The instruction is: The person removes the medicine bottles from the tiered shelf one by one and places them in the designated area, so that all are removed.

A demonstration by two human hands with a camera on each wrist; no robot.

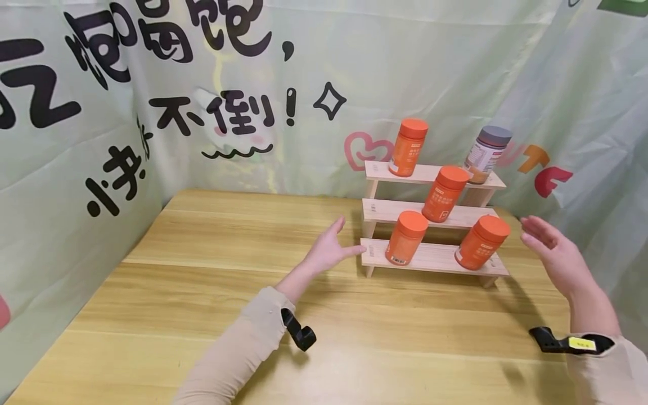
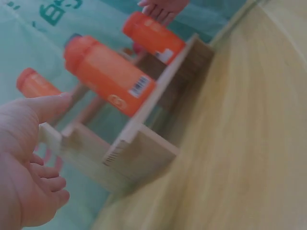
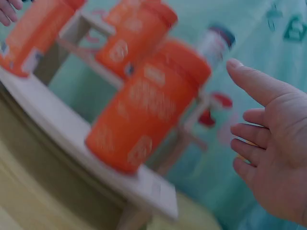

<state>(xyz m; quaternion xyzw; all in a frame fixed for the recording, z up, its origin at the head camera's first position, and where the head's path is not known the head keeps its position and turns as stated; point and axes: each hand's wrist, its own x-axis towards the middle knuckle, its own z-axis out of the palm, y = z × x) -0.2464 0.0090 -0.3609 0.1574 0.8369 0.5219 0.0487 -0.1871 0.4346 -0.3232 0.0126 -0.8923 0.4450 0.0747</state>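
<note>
A three-step wooden rack (image 1: 377, 211) stands on the table, bearing several bottles. On its bottom step are two orange bottles, one at the left (image 1: 406, 238) and one at the right (image 1: 482, 243). The middle step carries another orange bottle (image 1: 445, 194). Up top stand an orange bottle (image 1: 408, 148) and a grey-capped bottle (image 1: 487, 154). My left hand (image 1: 326, 247), thumb spread from its fingers, is beside the rack's left end and holds nothing. Off the right end, my right hand (image 1: 557, 256) is raised with its palm toward the rack, also holding nothing.
The wooden table (image 1: 202, 270) spreads in front and to the left. Behind it hangs a pale green cloth (image 1: 304, 152) with black lettering, and its folds run along both sides. Each wrist wears a black camera mount (image 1: 302, 334).
</note>
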